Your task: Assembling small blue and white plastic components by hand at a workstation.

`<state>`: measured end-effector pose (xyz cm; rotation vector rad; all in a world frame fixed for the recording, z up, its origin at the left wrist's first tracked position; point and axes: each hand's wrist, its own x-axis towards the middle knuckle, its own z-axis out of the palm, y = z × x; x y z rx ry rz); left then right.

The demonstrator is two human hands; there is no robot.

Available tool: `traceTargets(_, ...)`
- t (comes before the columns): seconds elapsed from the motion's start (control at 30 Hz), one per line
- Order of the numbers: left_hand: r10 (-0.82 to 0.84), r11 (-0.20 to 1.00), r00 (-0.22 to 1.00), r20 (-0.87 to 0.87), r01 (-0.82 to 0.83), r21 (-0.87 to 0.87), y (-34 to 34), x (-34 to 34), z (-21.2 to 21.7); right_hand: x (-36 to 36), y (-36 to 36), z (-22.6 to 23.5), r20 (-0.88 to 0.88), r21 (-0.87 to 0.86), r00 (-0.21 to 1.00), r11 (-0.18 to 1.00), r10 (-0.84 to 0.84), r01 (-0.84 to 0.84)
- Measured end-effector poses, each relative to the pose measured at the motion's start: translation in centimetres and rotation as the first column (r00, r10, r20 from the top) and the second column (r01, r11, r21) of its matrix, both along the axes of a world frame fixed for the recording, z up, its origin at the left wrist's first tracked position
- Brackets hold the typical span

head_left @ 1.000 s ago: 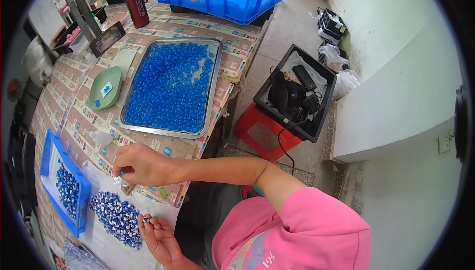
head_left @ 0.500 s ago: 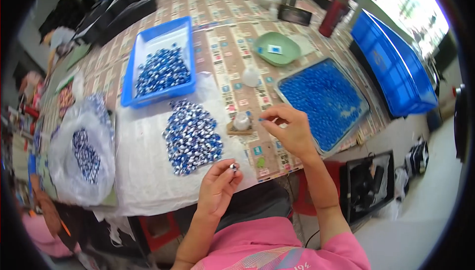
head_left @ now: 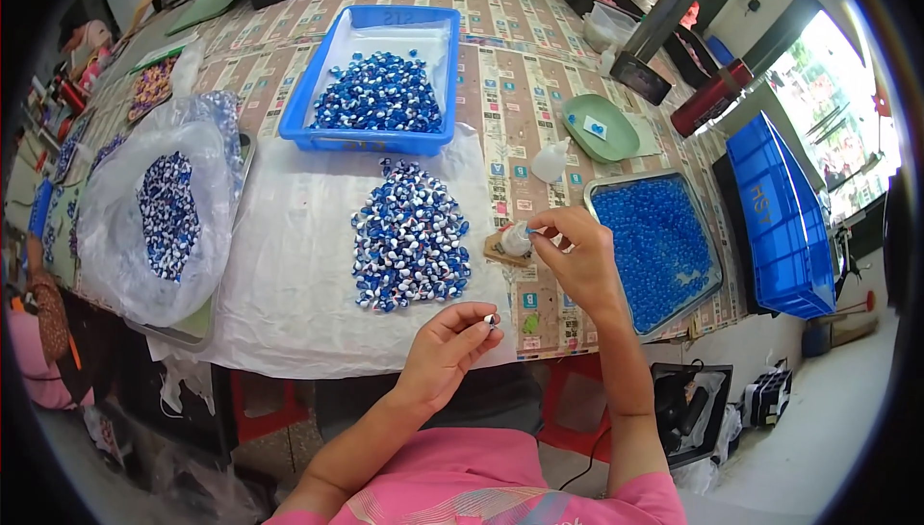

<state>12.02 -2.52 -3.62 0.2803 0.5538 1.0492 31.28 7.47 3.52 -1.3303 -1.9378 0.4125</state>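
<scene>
My left hand [head_left: 450, 344] pinches one small blue-and-white piece [head_left: 490, 319] between fingertips, just below the pile of blue-and-white pieces [head_left: 411, 235] on the white sheet [head_left: 289, 265]. My right hand [head_left: 576, 257] holds a tiny blue bead [head_left: 529, 233] between thumb and finger, right beside a small pale glue pot [head_left: 515, 239] on a brown pad. The metal tray of blue beads [head_left: 657, 241] lies just right of that hand.
A blue bin [head_left: 383, 82] of finished pieces stands beyond the pile. A clear bag [head_left: 159, 207] of pieces lies left. A green dish [head_left: 601, 127], a white dropper bottle [head_left: 551, 159], a red flask [head_left: 709, 99] and a large blue crate [head_left: 776, 217] sit right.
The view has swung left and settled over the sheet. My right hand stays by the glue pot, my left hand has risen slightly with its piece.
</scene>
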Motion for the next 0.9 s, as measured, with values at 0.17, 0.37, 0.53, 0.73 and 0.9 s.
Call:
traceTargets(0.17, -0.024, 0.999, 1.0, -0.01, 0.025, 0.032, 0.0, -0.5, 0.0, -0.5, 0.2, 0.1, 0.09, 0.034, 0.996, 0.999, 0.018, -0.021)
traceTargets(0.37, -0.031, 0.999, 0.999, 0.02, 0.03, 0.012, 0.2, -0.6, -0.1, -0.3, -0.3, 0.4, 0.076, 0.076, 0.997, 0.997, 0.012, -0.018)
traceTargets(0.53, -0.022, 1.0, 0.999, 0.043, 0.021, 0.003, 0.4, -0.7, -0.5, -1.0, -3.0, 0.8, -0.064, -0.038, 0.997, 0.998, 0.048, -0.051)
traceTargets(0.73, -0.031, 1.0, 0.998, 0.054, 0.031, 0.005, 0.6, -0.4, -0.9, -1.3, -6.5, -0.4, -0.213, -0.204, 0.97, 0.965, 0.117, -0.162)
traceTargets(0.9, -0.041, 0.999, 0.999, 0.03, 0.04, 0.012, 0.5, -0.1, -0.9, -1.2, -7.3, -1.6, -0.302, -0.249, 0.947, 0.949, 0.113, -0.193)
